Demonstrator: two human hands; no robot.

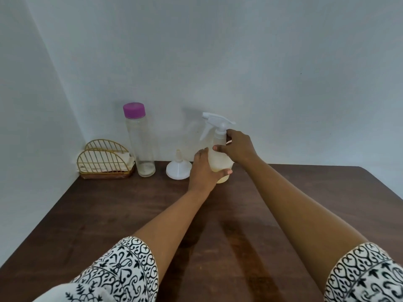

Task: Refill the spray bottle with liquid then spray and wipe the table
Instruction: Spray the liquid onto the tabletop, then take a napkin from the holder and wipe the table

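One spray bottle (218, 139) stands by the tabletop's (135, 210) far edge near the wall, with broad open wood on its near side. It is translucent and holds pale yellowish liquid, its white trigger head on. The left hand's (204, 168) fingers wrap its base and the right hand's (237, 147) fingers grip its neck. Left of it stand one inverted funnel (178, 170), one purple-capped clear bottle (140, 144) and one wire napkin holder (104, 161).

**A:** Where do my arms sit on your feed?
**B:** I see the left arm (165, 219) and right arm (305, 205) rising from the bottom edge, nearly straight, converging just right of centre.
**A:** Left hand (204, 168)?
**B:** Wrapped round the lower spray bottle (218, 138), thumb across the front.
**A:** Right hand (236, 147)?
**B:** Higher, back facing me, fingers and thumb curled on the bottle's neck.
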